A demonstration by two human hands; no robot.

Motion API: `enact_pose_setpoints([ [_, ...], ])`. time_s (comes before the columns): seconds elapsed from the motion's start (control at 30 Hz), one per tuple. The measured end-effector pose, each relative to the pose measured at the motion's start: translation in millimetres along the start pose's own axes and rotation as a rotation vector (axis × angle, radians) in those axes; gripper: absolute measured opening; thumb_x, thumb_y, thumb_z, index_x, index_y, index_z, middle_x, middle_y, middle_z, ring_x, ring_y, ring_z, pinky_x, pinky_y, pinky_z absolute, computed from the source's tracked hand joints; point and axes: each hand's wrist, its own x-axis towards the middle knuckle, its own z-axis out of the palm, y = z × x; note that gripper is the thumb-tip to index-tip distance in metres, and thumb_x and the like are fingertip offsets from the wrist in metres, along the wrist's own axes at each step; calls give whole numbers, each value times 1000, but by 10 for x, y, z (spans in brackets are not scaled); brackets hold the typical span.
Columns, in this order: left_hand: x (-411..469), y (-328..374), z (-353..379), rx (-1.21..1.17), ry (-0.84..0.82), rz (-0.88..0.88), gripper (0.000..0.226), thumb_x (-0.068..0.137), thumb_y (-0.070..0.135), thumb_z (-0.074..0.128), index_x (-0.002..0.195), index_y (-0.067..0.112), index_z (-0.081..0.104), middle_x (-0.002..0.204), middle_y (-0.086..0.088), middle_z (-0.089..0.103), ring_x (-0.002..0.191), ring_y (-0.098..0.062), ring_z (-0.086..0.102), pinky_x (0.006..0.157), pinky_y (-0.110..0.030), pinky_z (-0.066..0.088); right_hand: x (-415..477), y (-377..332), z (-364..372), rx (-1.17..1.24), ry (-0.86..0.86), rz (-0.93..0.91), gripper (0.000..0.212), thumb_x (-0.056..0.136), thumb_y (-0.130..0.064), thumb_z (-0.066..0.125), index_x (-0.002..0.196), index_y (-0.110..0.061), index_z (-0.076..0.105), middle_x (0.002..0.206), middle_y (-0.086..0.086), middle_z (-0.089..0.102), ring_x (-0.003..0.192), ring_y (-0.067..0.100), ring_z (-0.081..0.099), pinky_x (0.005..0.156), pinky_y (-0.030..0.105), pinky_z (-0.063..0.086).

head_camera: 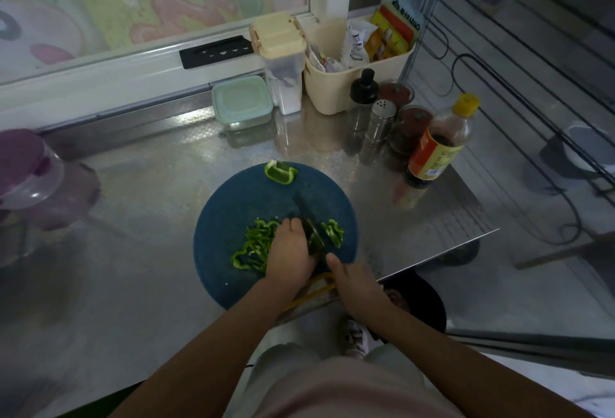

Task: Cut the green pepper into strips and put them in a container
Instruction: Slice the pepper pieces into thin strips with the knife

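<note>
A round blue cutting board (233,211) lies on the steel counter. Several green pepper strips (254,246) are heaped on its left side, and a few more strips (334,233) lie right of the knife. My left hand (289,251) has its fingers curled down on a piece of pepper that it mostly hides. My right hand (354,279) grips the knife's handle, and the dark blade (307,218) runs forward beside my left fingers. An uncut pepper piece (280,173) sits at the board's far edge. A lidded pale green container (242,102) stands by the window.
A purple-lidded tub (30,171) sits at the far left. Behind the board to the right stand a cream basket of packets (356,61), a tall white canister (283,61), a metal shaker (377,131), jars and a sauce bottle (436,148). The counter's edge (442,251) runs close on the right.
</note>
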Motion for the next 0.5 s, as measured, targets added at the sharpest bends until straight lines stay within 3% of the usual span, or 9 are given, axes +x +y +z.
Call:
enact_pose_setpoints([
  [0.13,2,-19,21,-2,2,5,46,82,25,63,117,5,42,120,-12,45,114,-25,43,98,-31,37,63,13,10,-63,-41,23,54,99,-47,28,56,-17,39,58,1,42,57,14,43,66,29,36],
  [0.2,0,-18,20,-6,0,4,47,82,26,63,118,5,41,120,-11,45,114,-25,42,98,-29,36,75,-2,18,-103,-70,26,53,99,-48,21,66,-17,48,63,0,43,60,14,43,68,29,36],
  [0.27,7,-18,21,-4,1,7,50,83,27,63,121,5,40,121,-11,44,114,-24,42,97,-28,35,78,-84,38,-170,-86,19,66,96,-47,3,110,-9,56,78,4,50,70,15,50,68,28,31],
  [0.33,1,-22,15,-16,7,3,48,83,24,62,122,5,40,121,-11,45,114,-24,42,97,-27,35,153,-98,59,-185,-21,11,63,98,-40,1,141,-7,32,101,14,53,94,26,56,69,30,32],
  [0.4,-3,-26,0,-23,8,6,44,85,22,59,121,4,41,121,-12,45,113,-24,42,97,-27,35,191,-127,68,-228,-25,-19,46,104,-28,16,144,-9,24,114,18,53,102,29,56,75,36,42],
  [0.43,-4,-30,-13,-17,1,15,42,87,22,57,122,4,41,121,-12,45,113,-24,42,97,-28,35,189,-134,65,-205,-12,-16,43,104,-28,19,139,-8,32,108,17,55,101,29,56,78,37,44],
  [0.5,3,-49,-41,1,-28,45,44,88,25,56,124,4,41,121,-12,46,113,-24,43,98,-29,35,196,-136,32,-169,-32,15,45,103,-38,19,106,-7,51,78,6,52,96,29,58,73,31,40],
])
